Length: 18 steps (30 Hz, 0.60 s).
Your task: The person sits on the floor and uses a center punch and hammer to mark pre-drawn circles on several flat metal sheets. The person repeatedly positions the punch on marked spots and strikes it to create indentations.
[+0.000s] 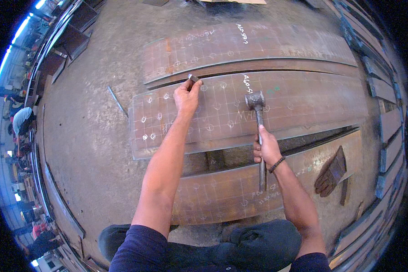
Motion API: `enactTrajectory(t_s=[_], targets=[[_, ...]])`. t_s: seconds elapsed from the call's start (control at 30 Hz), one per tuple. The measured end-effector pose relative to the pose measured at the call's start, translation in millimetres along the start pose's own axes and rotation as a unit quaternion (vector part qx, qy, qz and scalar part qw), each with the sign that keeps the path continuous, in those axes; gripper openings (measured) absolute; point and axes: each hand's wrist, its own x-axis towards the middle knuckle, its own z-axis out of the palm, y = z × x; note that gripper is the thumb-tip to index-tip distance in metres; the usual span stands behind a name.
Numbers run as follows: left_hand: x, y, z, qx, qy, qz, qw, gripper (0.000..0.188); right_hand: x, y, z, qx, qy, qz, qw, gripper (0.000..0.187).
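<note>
In front of me lies a brown steel plate (313,102) marked with a chalk grid, circles and handwriting. Over its far edge, left of centre, my left hand (186,97) pinches a short metal punch (193,78) between thumb and fingers. The punch looks tilted; whether its tip touches the plate I cannot tell. My right hand (268,147) is wrapped around the handle of a hammer (255,100). The hammer's heavy head points away from me, above the plate and to the right of the punch. A dark beaded bracelet circles my right wrist.
A similar marked plate (281,47) lies beyond, another plate (226,195) nearer my knees. A dark work glove (331,174) and a short metal strip (344,192) rest at right. A thin rod (118,102) lies left on the floor. Steel pieces (390,122) line the right side. People work far left.
</note>
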Motion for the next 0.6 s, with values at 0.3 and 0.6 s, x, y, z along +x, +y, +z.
enactTrajectory(t_s=[0.3,0.6], targets=[[-9.0,-6.8,8.9,0.047,0.052,0.006,0.998,0.029,-0.1,0.8,-1.9,0.023,0.008,0.008,1.000,0.046],[-8.8,-7.4,8.0,0.096,0.039,0.028,0.994,0.027,0.3,1.1,-2.5,0.016,-0.003,-0.005,1.000,0.046]])
